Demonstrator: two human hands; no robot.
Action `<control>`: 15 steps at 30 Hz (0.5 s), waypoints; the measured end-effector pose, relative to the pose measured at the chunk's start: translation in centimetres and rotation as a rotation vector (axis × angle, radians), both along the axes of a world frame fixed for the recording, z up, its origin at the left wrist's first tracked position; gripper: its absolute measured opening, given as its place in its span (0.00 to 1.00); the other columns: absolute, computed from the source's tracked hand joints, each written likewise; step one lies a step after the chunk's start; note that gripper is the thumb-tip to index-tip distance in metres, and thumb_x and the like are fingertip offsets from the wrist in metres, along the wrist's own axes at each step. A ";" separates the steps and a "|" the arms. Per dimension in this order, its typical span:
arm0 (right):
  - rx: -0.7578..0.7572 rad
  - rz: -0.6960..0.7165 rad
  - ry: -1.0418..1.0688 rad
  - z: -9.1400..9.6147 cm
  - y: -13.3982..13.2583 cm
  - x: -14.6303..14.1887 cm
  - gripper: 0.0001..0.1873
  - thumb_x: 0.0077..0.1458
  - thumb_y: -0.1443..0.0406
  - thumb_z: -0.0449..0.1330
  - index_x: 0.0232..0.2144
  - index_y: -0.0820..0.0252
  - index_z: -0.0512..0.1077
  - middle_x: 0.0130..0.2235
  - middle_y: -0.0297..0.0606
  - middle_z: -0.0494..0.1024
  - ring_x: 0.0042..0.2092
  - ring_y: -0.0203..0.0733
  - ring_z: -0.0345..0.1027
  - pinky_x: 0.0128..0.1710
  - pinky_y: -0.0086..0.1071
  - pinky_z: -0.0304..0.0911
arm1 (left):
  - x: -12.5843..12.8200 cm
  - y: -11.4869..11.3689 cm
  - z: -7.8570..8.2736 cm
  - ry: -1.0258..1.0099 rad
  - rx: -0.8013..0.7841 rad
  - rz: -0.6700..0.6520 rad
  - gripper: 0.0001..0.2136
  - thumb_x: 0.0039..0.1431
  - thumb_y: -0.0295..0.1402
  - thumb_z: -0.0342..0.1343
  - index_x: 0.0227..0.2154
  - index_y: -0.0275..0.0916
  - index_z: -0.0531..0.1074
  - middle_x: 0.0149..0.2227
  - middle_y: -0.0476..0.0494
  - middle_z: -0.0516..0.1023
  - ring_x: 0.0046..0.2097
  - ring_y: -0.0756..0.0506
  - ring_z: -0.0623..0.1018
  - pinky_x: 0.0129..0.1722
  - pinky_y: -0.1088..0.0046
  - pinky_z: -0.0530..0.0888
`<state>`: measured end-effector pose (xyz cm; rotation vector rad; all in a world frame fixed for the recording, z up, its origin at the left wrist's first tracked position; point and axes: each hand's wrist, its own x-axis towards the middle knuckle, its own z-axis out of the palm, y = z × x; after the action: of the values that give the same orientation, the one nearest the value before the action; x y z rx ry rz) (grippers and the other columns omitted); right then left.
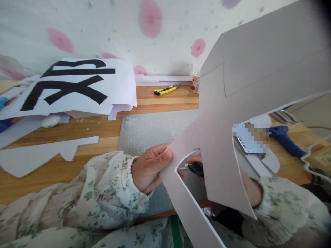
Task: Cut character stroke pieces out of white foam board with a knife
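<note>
My left hand (151, 167) pinches the lower left edge of a large grey foam board cut-out (240, 93), lifted and tilted over the cutting mat (155, 129). The board has cut lines and curved openings. My right hand (199, 165) is mostly hidden behind the board; through an opening I see its fingers closed on a dark-handled tool (196, 168), probably a knife. Both arms wear floral sleeves.
A yellow utility knife (167, 90) lies at the back of the wooden table. Printed sheets with big black strokes (69, 86) are piled at left, over grey board offcuts (43, 155). A phone (249, 139), a blue glue gun (284, 137) and a small cup (196, 84) are on the right.
</note>
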<state>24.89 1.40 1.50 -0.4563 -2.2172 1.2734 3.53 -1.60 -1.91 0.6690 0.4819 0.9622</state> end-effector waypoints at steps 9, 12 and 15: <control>-0.138 0.118 0.025 -1.2 0.5 -0.2 0.24 0.58 0.60 0.60 0.57 0.47 0.68 0.49 0.33 0.78 0.46 0.44 0.75 0.48 0.29 0.68 | 0.1 0.1 1.0 0.051 0.013 0.018 0.21 0.51 0.49 0.63 0.21 0.33 0.70 0.23 0.45 0.74 0.25 0.51 0.72 0.24 0.79 0.68; -0.162 0.100 0.011 -0.7 0.0 -0.5 0.21 0.59 0.60 0.58 0.56 0.47 0.69 0.47 0.33 0.79 0.46 0.43 0.75 0.49 0.29 0.67 | 0.1 -0.1 1.1 0.051 -0.009 0.023 0.20 0.50 0.48 0.64 0.21 0.33 0.71 0.22 0.46 0.73 0.26 0.51 0.72 0.26 0.78 0.68; -0.170 0.068 0.014 -0.1 -0.4 -0.7 0.20 0.61 0.59 0.56 0.55 0.46 0.69 0.47 0.33 0.79 0.46 0.43 0.75 0.50 0.30 0.67 | 0.1 -0.2 1.1 0.041 -0.048 0.030 0.18 0.49 0.46 0.65 0.24 0.34 0.72 0.22 0.47 0.73 0.26 0.50 0.72 0.27 0.77 0.69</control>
<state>24.18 0.97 1.40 -0.4371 -2.1383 1.5039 3.65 -1.84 -0.84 0.6406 0.5509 0.9639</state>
